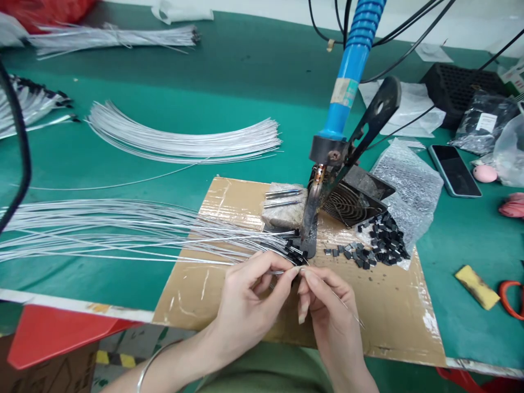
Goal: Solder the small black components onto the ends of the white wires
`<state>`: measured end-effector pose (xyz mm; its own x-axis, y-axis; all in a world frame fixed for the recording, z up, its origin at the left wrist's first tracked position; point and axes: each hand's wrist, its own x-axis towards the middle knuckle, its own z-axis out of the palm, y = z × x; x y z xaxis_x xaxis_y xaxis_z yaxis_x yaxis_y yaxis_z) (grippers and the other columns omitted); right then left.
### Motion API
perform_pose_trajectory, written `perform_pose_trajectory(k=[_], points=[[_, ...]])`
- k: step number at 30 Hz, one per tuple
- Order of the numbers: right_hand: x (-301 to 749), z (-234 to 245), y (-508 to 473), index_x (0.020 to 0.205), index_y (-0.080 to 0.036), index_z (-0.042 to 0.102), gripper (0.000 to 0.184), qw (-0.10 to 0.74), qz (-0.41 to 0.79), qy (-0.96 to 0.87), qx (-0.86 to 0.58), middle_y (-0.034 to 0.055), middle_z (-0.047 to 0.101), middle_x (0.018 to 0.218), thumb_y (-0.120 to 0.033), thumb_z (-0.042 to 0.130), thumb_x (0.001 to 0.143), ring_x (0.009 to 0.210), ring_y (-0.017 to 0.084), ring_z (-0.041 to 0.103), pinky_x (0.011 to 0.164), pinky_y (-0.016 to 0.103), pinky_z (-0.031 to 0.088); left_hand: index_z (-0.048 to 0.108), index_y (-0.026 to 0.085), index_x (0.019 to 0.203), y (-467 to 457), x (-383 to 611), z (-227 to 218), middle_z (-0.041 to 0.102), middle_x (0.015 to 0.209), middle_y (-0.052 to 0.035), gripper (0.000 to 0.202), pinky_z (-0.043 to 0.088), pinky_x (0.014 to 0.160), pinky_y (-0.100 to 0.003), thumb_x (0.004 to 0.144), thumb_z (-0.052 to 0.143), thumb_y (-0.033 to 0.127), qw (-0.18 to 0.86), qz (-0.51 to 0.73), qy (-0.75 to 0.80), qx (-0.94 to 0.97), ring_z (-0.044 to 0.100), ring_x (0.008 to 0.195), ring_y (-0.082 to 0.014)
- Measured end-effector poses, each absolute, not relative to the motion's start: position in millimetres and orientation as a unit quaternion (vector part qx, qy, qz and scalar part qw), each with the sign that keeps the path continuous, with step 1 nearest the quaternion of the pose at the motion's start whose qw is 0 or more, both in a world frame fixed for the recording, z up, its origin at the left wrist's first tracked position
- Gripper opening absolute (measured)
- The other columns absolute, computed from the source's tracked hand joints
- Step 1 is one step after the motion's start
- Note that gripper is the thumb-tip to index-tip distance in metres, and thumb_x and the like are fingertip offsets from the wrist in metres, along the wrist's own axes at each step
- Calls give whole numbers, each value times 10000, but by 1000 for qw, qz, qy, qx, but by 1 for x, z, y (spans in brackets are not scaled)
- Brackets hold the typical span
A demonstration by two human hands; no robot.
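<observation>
My left hand (pixel 249 297) pinches the end of a thin white wire (pixel 123 240) from a fanned bundle, close to a small black part at its tip. My right hand (pixel 327 305) pinches a thin silvery strand (pixel 347 308) that runs back past my fingers. Both fingertips meet just below the tip of a blue-handled soldering iron (pixel 347 82) fixed in a stand (pixel 311 240). Several wire ends with black parts lie at the stand's base on a sheet of cardboard (pixel 388 311).
A pile of small black parts (pixel 380 243) lies on a plastic bag right of the stand. More white wire bundles (pixel 184 142) lie on the green table. A phone (pixel 454 170), a yellow sponge (pixel 477 286) and an orange-handled tool (pixel 511 297) are at the right.
</observation>
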<state>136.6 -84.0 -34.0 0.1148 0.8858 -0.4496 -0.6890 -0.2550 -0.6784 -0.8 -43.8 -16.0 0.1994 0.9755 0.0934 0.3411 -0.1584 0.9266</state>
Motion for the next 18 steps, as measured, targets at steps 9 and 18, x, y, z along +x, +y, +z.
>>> perform_pose_trajectory(k=[9,18], points=[[132,-42,-90,825,-227,894,284,609,616,-135,-482,1,709,621,-503,952,789,451,75,576,447,172,537,724,167,782,-46,-1,-21,651,603,7,209,370,469,-205,970,665,238,502,368,518,587,457,482,-91],[197,-56,-76,1035,-224,838,197,377,160,-564,-717,54,736,819,-349,692,989,725,212,677,709,358,588,793,175,848,-39,-4,-19,710,650,-23,140,347,462,-197,899,717,280,530,347,534,561,472,512,-102]])
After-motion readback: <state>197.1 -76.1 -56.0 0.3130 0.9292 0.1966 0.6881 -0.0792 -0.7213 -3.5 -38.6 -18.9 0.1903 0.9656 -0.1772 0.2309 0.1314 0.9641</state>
